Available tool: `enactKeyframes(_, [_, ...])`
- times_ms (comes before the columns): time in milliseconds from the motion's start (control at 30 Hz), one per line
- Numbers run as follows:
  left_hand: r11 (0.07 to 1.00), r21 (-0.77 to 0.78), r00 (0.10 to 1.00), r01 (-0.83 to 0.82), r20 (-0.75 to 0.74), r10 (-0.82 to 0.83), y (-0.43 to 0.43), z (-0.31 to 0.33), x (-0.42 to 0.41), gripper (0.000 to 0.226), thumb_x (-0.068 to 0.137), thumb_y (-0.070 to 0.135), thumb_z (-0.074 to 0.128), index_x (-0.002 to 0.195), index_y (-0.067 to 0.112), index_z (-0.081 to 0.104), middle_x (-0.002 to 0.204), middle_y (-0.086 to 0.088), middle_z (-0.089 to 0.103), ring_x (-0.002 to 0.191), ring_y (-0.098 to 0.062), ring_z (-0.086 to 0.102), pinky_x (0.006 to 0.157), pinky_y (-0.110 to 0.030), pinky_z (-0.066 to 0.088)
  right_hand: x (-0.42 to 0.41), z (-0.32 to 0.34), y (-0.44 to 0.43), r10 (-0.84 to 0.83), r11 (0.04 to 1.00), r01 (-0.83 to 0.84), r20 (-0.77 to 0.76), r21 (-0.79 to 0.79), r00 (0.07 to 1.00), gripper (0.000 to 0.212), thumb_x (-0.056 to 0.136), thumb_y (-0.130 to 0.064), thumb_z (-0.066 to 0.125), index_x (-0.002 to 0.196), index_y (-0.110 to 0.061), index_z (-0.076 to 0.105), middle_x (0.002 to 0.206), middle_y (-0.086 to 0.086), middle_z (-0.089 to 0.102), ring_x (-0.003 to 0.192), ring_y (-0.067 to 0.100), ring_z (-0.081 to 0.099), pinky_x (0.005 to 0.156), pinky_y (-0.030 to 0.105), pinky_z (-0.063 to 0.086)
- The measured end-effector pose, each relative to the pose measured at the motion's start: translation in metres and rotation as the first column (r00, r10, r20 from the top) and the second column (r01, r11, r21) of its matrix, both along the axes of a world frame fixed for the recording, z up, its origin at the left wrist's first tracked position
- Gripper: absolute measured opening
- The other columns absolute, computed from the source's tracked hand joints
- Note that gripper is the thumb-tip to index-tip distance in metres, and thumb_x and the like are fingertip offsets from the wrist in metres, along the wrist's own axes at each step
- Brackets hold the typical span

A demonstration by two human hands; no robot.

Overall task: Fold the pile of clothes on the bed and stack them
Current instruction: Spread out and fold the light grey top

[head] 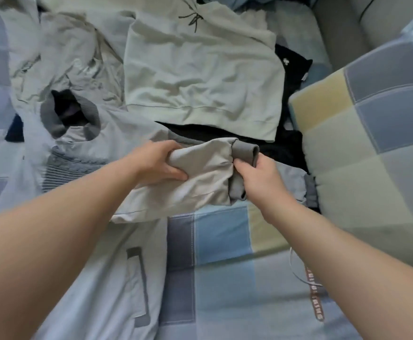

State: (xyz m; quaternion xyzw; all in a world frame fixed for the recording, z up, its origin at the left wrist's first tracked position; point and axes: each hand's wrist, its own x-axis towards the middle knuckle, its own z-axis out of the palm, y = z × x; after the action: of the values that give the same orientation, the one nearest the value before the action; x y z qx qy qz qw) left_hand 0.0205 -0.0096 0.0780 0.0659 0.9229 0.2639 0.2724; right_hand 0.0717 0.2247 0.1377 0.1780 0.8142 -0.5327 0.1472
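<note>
checked bed, clothes heaped far. with left hand curled round the sleeve and right hand pinching the cuff, pull taut, then lay straight across the jacket.

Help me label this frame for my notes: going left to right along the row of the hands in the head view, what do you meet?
Ribbed jacket panel → left hand, gripping the pale sleeve → grey cuff → right hand, pinching that cuff → checked pillow.
</note>
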Motion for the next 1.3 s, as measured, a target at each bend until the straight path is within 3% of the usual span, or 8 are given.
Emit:
enactKeyframes(167, [0.985,-0.171,0.999,0.012,0.051,-0.003,0.065,-0.024,-0.015,0.041,0.076,0.061,0.076,0.086,0.023,0.062,0.081,0.011,0.060,0.089,-0.022,0.056,0.082,-0.037,0.045,-0.016,-0.022,0.104,-0.277,0.947,0.288,-0.092,0.146,0.957,0.011,0.099,-0.018,0.055,0.093,-0.024,0.062,0.089,-0.010,0.067,0.096,0.020,0.063,0.087,0.033,0.049])
enactKeyframes(300, [0.940,-0.319,0.984,-0.118,-0.166,0.067,0.078,-0.042,-0.023,0.039,0.087,0.052,0.068,0.068,0.023,0.053,0.072,0.002,0.058,0.090,-0.032,0.057,0.077,-0.040,0.041,-0.026,-0.045,0.156,-0.484,0.855,0.482,-0.042,0.190,0.874,0.015,0.097,-0.023,0.057,0.099,-0.012,0.066,0.104,0.010,0.071,0.102,0.033,0.065,0.095,0.047,0.051])
enactKeyframes(700, [0.980,-0.067,0.886,-0.185,-0.442,0.137,0.164,-0.064,-0.079,0.023,0.101,0.035,0.054,0.103,0.013,0.063,0.096,-0.016,0.066,0.094,-0.040,0.059,0.070,-0.043,0.043,-0.039,-0.115,0.191,-0.767,0.632,0.761,0.253,0.147,0.589,0.038,0.107,-0.016,0.039,0.137,0.003,0.049,0.135,0.024,0.057,0.122,0.038,0.058,0.083,0.037,0.047])
enactKeyframes(800, [0.987,-0.049,0.907,-0.156,-0.403,0.123,0.180,-0.076,-0.093,0.021,0.100,0.032,0.055,0.103,0.013,0.064,0.093,-0.010,0.062,0.095,-0.039,0.059,0.069,-0.039,0.039,-0.056,-0.127,0.190,-0.787,0.592,0.791,0.325,0.154,0.525,0.040,0.107,-0.019,0.031,0.142,-0.002,0.041,0.132,0.019,0.051,0.128,0.035,0.052,0.092,0.034,0.043])
enactKeyframes(900, [0.999,-0.029,0.975,-0.044,-0.217,0.036,0.182,-0.090,-0.087,0.039,0.096,0.028,0.062,0.134,0.020,0.057,0.136,-0.011,0.054,0.118,-0.036,0.057,0.093,-0.042,0.048,-0.055,-0.133,0.185,-0.831,0.557,0.725,0.262,0.405,0.491,0.062,0.102,-0.036,0.048,0.151,-0.004,0.026,0.157,0.016,0.031,0.139,0.034,0.038,0.113,0.041,0.035])
enactKeyframes(1067, [0.991,-0.133,0.917,-0.021,-0.397,-0.034,0.146,-0.104,-0.051,0.049,0.097,0.034,0.060,0.144,0.030,0.048,0.162,-0.006,0.031,0.145,-0.033,0.032,0.115,-0.050,0.029,-0.010,-0.122,0.128,-0.197,0.765,0.133,0.032,0.630,0.980,0.072,0.100,-0.034,0.047,0.160,-0.028,0.008,0.169,-0.004,-0.001,0.154,0.021,0.001,0.121,0.050,0.008])
enactKeyframes(1167, [0.969,-0.215,0.858,-0.118,-0.514,-0.010,0.106,-0.112,-0.036,0.044,0.099,0.043,0.054,0.141,0.033,0.050,0.162,-0.007,0.032,0.150,-0.033,0.021,0.120,-0.051,0.015,-0.025,-0.136,0.081,0.283,0.703,-0.294,0.125,0.648,0.951,0.063,0.104,-0.045,0.035,0.158,-0.043,0.001,0.167,-0.014,-0.014,0.153,0.020,-0.016,0.120,0.058,-0.005])
enactKeyframes(1300, [0.923,-0.326,0.895,-0.206,-0.444,0.043,0.051,-0.128,-0.030,0.051,0.100,0.054,0.043,0.149,0.041,0.038,0.167,-0.003,0.018,0.154,-0.032,0.008,0.123,-0.053,0.002,-0.056,-0.174,0.032,0.585,0.521,-0.568,0.218,0.638,0.781,0.060,0.103,-0.058,0.023,0.155,-0.050,-0.005,0.164,-0.018,-0.023,0.151,0.024,-0.025,0.115,0.070,-0.010])
